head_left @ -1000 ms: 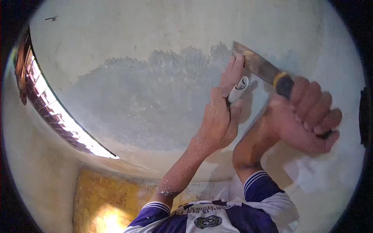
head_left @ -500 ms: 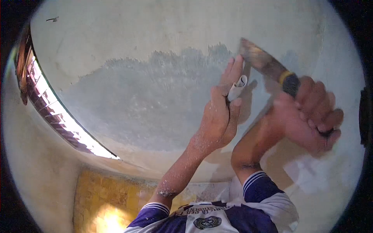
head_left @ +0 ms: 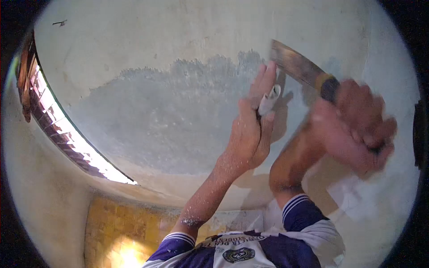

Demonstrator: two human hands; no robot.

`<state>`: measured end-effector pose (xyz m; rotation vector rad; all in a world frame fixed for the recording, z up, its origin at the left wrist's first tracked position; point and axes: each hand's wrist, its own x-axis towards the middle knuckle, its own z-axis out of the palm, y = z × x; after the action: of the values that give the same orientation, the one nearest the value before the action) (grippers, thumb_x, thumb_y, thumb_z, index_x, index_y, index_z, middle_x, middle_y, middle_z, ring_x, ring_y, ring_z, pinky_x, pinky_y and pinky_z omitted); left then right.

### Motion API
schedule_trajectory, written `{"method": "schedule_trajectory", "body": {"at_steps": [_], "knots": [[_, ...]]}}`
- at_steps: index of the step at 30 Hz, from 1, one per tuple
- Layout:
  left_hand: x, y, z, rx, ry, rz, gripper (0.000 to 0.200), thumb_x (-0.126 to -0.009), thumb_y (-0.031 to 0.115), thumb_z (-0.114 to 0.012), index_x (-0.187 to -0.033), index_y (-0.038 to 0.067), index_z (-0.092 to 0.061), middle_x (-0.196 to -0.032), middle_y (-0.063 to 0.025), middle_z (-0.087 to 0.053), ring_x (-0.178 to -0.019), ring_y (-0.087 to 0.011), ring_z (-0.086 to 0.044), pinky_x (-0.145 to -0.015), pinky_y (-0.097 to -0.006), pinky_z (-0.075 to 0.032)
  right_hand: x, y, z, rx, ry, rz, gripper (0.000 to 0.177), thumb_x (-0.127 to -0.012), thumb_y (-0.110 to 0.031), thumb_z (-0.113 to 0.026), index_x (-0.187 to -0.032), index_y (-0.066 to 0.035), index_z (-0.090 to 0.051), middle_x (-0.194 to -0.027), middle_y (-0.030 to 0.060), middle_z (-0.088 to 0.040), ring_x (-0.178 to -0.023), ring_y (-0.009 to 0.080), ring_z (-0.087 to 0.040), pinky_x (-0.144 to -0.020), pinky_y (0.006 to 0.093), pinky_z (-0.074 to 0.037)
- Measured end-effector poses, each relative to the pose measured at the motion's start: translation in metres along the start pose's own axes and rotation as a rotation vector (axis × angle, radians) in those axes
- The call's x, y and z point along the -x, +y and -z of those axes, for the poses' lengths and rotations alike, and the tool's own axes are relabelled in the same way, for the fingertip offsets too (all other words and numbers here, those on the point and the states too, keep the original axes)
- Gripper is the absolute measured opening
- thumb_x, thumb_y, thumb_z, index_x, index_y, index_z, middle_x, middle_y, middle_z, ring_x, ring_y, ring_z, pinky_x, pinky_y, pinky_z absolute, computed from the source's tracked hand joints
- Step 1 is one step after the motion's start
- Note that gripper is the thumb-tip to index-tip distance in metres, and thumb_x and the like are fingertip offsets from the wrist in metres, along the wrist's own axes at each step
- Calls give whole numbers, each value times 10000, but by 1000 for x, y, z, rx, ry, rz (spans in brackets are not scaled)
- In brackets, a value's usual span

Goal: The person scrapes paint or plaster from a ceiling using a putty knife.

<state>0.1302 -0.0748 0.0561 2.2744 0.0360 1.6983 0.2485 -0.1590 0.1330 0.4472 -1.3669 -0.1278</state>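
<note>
My right hand [head_left: 357, 127], a little blurred, is closed round the dark handle of a large knife [head_left: 297, 66]. Its broad, brown-stained blade points up and to the left, with a yellow band where it meets the handle. The blade's tip is close to the fingertips of my left hand [head_left: 246, 134]; whether they touch cannot be told. Between the thumb and fingers of that hand sits a rolled white sheet [head_left: 270, 100], one end sticking out. Those fingers reach up along the wall [head_left: 178, 116], over a rough grey patch with a ragged upper edge. Whitish dust speckles my left forearm.
A long bright opening [head_left: 76, 134] with slats runs down the left side. Below, a yellowish tiled floor [head_left: 116, 219] shows a bright glare. A dark object [head_left: 419, 134] stands at the right edge. A small dark mark [head_left: 59, 23] is on the wall at upper left.
The knife's tip has moved slightly up and to the left, nearer my left fingertips. My left hand has shifted a little to the left and still holds the rolled sheet.
</note>
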Motion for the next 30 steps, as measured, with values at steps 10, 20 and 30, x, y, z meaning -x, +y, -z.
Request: {"method": "schedule_trajectory", "body": {"at_steps": [10,20,30], "knots": [[-1,2,0,-4,-5,35,532,-1003,141,-390,-1487,-38,-259,-1008,-178,-403,-868,-263,-356,-838,-374,-320,0,24,27,-38,-55,-172,390,-887,-427,-385,-606,-157,-380,-538,-8,-357,-470,117,-264,-497,295,-252],[6,7,-8,91,24,118,421,-996,122,-394,-1356,-88,-339,-1073,-187,-438,-879,-264,-387,-849,-378,-327,10,36,27,-44,-15,-222,380,-888,-452,-397,-610,-194,-396,-522,-26,-348,-457,111,-263,-487,278,-241],[6,0,4,-54,30,72,383,-1007,112,-373,-1320,-108,-365,-1103,-202,-431,-885,-274,-387,-863,-378,-327,3,14,7,-105,-5,-178,383,-915,-431,-381,-620,-186,-377,-526,-12,-315,-480,129,-282,-499,283,-256]]}}
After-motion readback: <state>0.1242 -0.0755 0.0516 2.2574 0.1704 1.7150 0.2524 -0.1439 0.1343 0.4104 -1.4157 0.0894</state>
